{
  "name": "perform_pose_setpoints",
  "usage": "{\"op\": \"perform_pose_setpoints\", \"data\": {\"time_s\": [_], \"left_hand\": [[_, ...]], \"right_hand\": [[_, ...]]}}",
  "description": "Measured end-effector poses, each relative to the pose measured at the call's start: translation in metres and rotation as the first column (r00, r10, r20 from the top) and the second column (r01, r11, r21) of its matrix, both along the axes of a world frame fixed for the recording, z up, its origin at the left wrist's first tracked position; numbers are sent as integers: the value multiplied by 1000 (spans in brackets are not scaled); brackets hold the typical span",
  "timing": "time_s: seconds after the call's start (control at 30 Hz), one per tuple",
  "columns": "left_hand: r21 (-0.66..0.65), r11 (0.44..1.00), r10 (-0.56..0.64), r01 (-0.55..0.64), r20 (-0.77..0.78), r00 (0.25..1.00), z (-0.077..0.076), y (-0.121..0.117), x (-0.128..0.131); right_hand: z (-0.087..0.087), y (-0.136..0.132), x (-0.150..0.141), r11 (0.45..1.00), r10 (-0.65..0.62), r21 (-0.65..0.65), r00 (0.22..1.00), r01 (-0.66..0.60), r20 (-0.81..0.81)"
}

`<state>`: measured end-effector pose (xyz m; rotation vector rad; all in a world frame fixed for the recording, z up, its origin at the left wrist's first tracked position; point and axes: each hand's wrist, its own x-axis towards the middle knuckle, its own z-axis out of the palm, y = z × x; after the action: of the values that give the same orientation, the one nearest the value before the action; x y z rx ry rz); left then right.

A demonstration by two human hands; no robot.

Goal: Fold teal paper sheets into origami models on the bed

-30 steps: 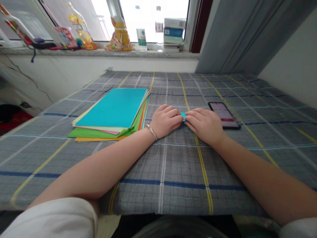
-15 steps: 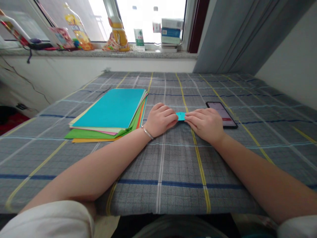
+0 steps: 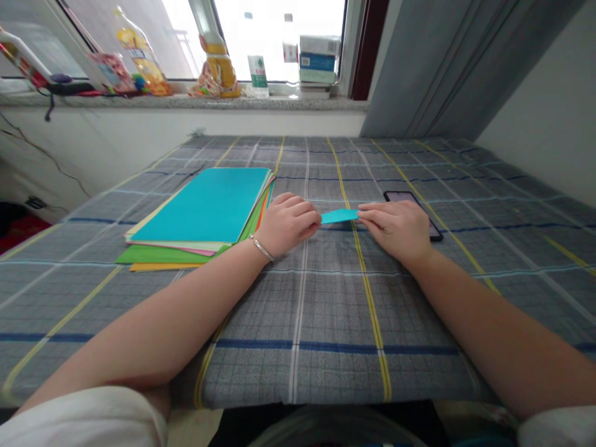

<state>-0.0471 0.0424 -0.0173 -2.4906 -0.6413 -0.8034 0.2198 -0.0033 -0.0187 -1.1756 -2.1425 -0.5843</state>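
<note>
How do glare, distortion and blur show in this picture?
Head view: glare whitens the clear glass windowpane; head view: the tall yellow plastic bottle leans, perhaps from wide-angle distortion; head view: the narrow turquoise paper between left hand and right hand looks soft, creases unclear.

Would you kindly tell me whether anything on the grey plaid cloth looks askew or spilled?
The stack of coloured paper sheets beside the person's left hand looks askew: green paper and orange paper jut out beneath the blue top sheet. I see nothing spilled.

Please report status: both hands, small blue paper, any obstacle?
Left hand, right hand: fingers closed on opposite ends. Small blue paper: spans between them. Phone: partly hidden by right hand, not blocking paper.
</note>
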Motion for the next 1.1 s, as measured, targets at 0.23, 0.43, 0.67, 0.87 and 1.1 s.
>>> {"op": "perform_pose_setpoints", "data": {"time_s": [0.23, 0.43, 0.67, 0.87, 1.1], "left_hand": [[-114, 993, 48, -44, 35, 998, 4, 2, -9], [-190, 981, 49, -32, 83, 995, -1, 9, -12], [-417, 909, 115, -7, 235, 965, -6, 5, -8], [-752, 617, 380, 230, 541, 750, -21, 9, 5], [-750, 648, 426, 129, 498, 755, -32, 19, 3]], "right_hand": [[1, 2, 9, 999, -21, 45, 999, 22, -30], [3, 4, 17, 996, -69, 47, 997, 71, -41], [3, 5, 18, 997, -63, 45, 995, 67, -79], [3, -1, 5, 999, -31, 31, 999, 30, 21], [1, -6, -14, 999, 37, -24, 966, -31, 254]]}}
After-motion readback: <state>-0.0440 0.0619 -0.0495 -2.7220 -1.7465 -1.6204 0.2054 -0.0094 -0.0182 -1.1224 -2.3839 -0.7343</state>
